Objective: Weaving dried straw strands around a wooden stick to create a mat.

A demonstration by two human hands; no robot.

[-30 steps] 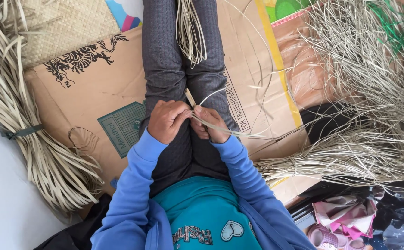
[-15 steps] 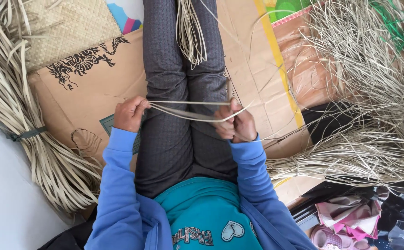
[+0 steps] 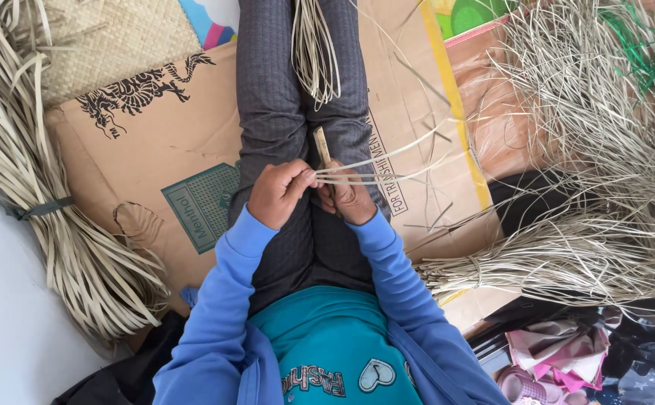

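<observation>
Hands meet over the lap: left hand (image 3: 281, 193) pinches two or three pale leaf strips (image 3: 387, 169) trailing rightward; right hand (image 3: 348, 196) is closed around a short stick (image 3: 321, 146). One tied bundle (image 3: 50, 225) lies left, loose fibre heap (image 3: 590, 150) right, on flattened cardboard (image 3: 147, 150).

Floor, w/ flattened cardboard sheet (image 3: 147, 150) at centre, where we sit. Directly on floor: tied bundle of flat reed strips (image 3: 35, 195) left; woven mat (image 3: 110, 37) far left; loose thin reed pile (image 3: 590, 172) right; pink cloth items (image 3: 560, 352) near right.
</observation>
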